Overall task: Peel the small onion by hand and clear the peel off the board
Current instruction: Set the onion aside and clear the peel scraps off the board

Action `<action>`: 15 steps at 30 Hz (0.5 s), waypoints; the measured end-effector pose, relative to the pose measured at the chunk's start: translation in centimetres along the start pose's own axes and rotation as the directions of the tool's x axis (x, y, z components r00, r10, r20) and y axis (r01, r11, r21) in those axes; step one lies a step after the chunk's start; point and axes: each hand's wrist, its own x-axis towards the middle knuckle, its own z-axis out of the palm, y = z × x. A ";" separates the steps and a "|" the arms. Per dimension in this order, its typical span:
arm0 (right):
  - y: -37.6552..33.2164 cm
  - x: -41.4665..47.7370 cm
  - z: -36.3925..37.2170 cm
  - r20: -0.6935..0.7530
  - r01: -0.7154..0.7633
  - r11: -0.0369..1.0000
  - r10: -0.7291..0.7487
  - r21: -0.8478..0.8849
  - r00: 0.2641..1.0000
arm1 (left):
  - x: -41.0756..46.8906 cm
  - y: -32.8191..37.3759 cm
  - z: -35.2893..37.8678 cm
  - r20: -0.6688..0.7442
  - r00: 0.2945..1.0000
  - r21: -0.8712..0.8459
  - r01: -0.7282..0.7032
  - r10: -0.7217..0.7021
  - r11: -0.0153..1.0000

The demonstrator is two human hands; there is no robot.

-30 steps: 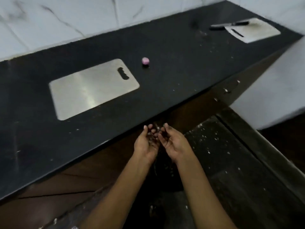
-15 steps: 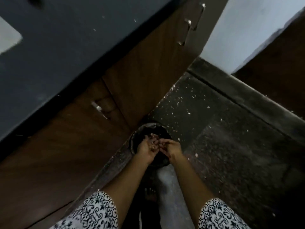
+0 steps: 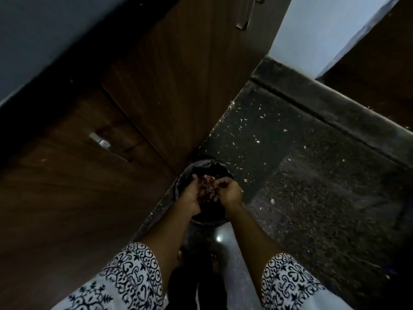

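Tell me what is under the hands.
A round dark bin on the floor, beneath the left hand and right hand, with reddish peel between them. Its contents are hidden by hands and shadow.

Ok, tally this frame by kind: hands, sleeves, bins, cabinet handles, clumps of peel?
Hands: 2, left hand, right hand
Sleeves: 2
Bins: 1
Cabinet handles: 2
Peel clumps: 1
Total: 8
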 end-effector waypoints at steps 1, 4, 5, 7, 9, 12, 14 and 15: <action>0.1 -0.1 0.3 0.044 0.010 1.000 -0.011 0.022 0.999 | 0.3 0.3 -0.2 -0.001 1.000 -0.002 0.008 -0.008 1.000; 0.4 -0.2 1.6 0.142 0.056 0.998 -0.058 0.018 0.988 | 0.4 1.0 -0.1 -0.014 0.999 0.003 0.036 -0.036 0.999; 0.0 -0.6 1.6 0.198 0.051 0.997 -0.062 0.059 0.978 | 0.2 1.2 0.2 -0.005 0.999 0.014 0.045 -0.045 0.999; -0.5 -1.4 1.8 0.330 0.065 0.997 -0.078 0.048 0.941 | -0.1 1.8 1.2 0.011 0.998 -0.001 0.059 -0.059 0.998; 0.0 -1.3 2.1 0.396 0.085 0.993 -0.047 -0.079 0.917 | 0.1 2.2 1.6 -0.004 0.999 -0.028 0.044 -0.044 0.999; 1.3 -0.5 2.0 0.325 0.085 0.971 -0.007 -0.225 0.946 | 0.8 2.4 1.5 -0.021 1.000 -0.024 0.003 -0.004 1.000; 1.2 -0.3 1.7 0.219 0.075 0.984 -0.039 -0.160 0.975 | 1.2 2.1 0.9 -0.033 0.999 0.017 -0.014 0.015 1.000; 0.9 -0.3 1.5 0.167 0.091 0.991 -0.073 -0.102 0.983 | 1.7 1.8 0.5 -0.050 0.999 0.061 -0.009 0.012 0.998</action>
